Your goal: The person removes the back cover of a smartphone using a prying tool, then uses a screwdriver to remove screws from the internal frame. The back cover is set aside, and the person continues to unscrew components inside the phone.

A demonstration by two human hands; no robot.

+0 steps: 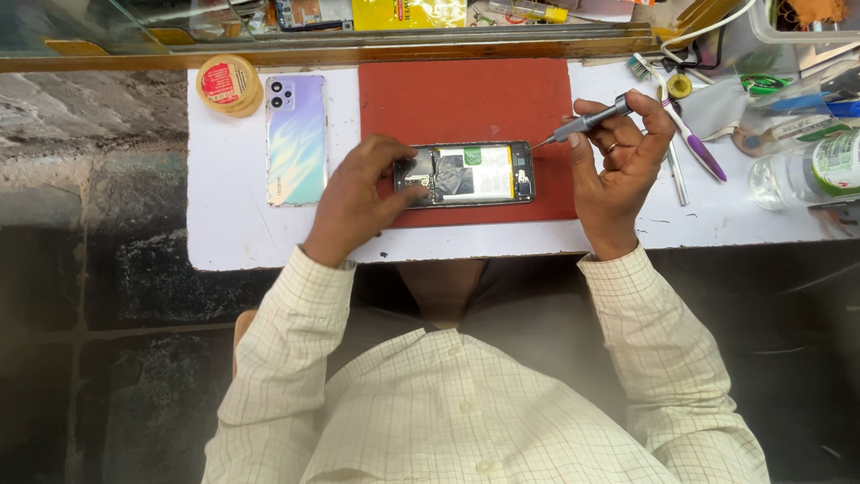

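I wear a cream long-sleeved shirt with a fine checked pattern, buttoned cuffs, and a ring on my right hand (pixel 618 170).

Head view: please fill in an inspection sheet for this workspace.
Surface: white bench top with a red mat.
Job's things: opened phone on the mat; grey screwdriver, tip at the phone's right end.
Clutter: detached phone back cover, round tin, toothbrush, tweezers, plastic bottle.
Grippers: left hand steadies the phone; right hand holds the screwdriver.
Cables: white cable at the upper right.
Surroundings: dark stone floor.
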